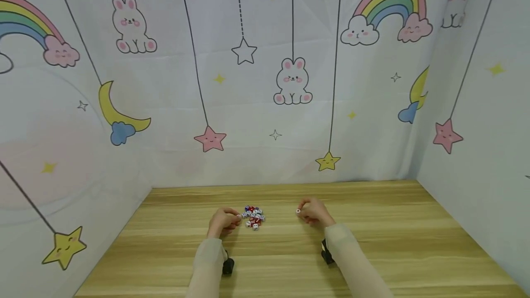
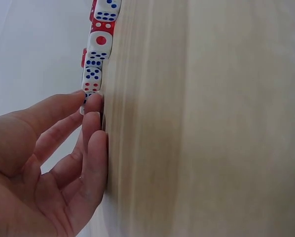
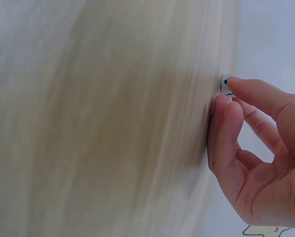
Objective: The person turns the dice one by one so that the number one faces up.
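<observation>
A cluster of small dice (image 1: 254,215), white and red with some darker blue ones at the back, lies on the table. At the cluster's left edge my left hand (image 1: 223,221) pinches a white die (image 2: 89,95) between thumb and fingertips. That die is mostly covered by the fingers and sits close to the others. Well to the right of the cluster, my right hand (image 1: 313,212) holds another white die (image 3: 225,86) with its fingertips, at the tabletop. Blue dots show on its side in the right wrist view, while the head view shows a dark mark on it.
The wood-grain table (image 1: 281,261) stretches around both hands. Behind it and at the sides hangs a white curtain (image 1: 256,160) printed with rabbits, stars and rainbows. Dark wrist devices (image 1: 227,266) sit under both sleeves.
</observation>
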Tool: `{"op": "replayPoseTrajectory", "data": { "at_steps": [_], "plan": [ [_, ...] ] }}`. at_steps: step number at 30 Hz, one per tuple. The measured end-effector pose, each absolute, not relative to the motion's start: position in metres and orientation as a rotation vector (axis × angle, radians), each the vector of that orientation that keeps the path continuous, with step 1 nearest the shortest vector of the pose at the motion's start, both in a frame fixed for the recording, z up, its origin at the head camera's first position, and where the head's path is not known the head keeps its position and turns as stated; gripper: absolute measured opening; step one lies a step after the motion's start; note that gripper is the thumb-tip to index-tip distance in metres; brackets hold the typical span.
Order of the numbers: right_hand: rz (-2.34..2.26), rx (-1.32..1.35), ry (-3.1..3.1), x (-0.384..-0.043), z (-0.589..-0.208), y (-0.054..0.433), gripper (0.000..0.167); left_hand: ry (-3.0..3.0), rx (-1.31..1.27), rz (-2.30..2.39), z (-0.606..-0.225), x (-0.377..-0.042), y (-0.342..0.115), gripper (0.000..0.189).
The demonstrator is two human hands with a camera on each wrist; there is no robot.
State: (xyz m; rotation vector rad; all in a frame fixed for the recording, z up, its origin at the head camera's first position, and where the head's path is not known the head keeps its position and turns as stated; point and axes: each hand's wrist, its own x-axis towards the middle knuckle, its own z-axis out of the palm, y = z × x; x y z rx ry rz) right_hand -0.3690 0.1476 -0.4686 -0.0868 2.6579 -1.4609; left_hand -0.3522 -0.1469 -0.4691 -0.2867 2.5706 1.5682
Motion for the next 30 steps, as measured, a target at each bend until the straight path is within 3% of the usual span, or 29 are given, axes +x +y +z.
{"op": "replayPoseTrajectory", "data": {
  "at_steps": [30],
  "plan": [
    [-1.529, -0.176, 2.655, -0.367, -0.459, 0.108, 0.014, 2.564, -0.294, 1.573, -0.469, -0.352, -0.149, 0.018]
  ]
}}
